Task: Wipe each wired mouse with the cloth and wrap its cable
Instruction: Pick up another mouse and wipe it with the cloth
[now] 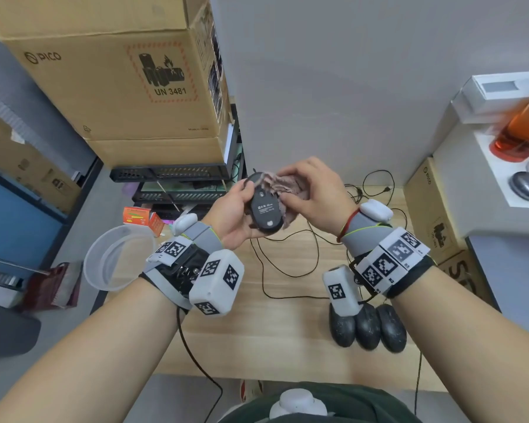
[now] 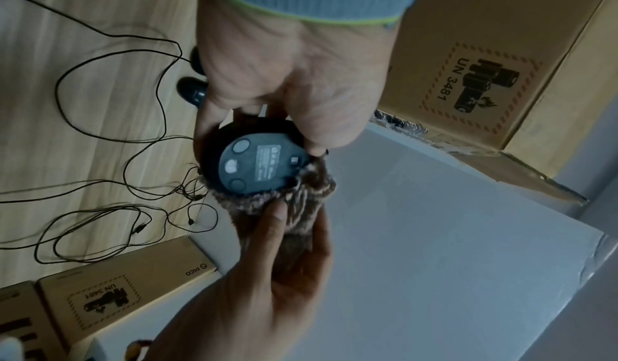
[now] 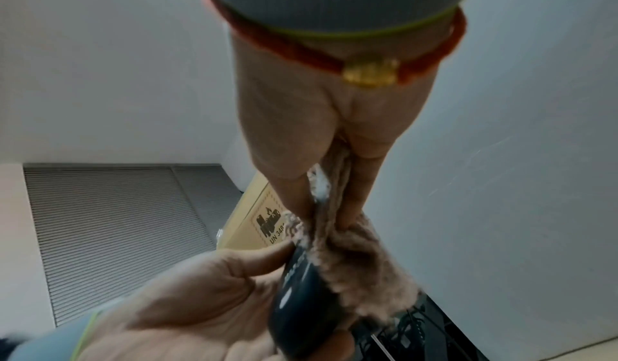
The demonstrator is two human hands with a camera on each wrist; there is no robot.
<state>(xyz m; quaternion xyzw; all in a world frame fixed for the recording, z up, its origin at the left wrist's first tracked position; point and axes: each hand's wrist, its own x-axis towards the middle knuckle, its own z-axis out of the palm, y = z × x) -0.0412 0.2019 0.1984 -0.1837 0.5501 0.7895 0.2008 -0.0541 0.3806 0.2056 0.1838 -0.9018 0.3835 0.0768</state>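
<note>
Left hand (image 1: 231,213): its grip curls round the black mouse (image 1: 265,209), held above the counter (image 1: 257,337) with the underside and label turned up.
Right hand (image 1: 313,193): its grip pinches the bunched pinkish cloth (image 1: 287,186) and presses it against the mouse's front end and far side.
Step in hand: judged to be the wiping of this mouse, bottom face and edges.
Cable: the held mouse's lead cannot be traced with certainty; loose black cables (image 1: 287,264) lie tangled across the counter, none of them wrapped.
Waiting mice: three dark mice (image 1: 367,326) sit side by side on the counter below the right wrist, their leads not coiled as far as can be seen.
Progress: early, by this reading; wrapping of this cable and the other mice remain.
</note>
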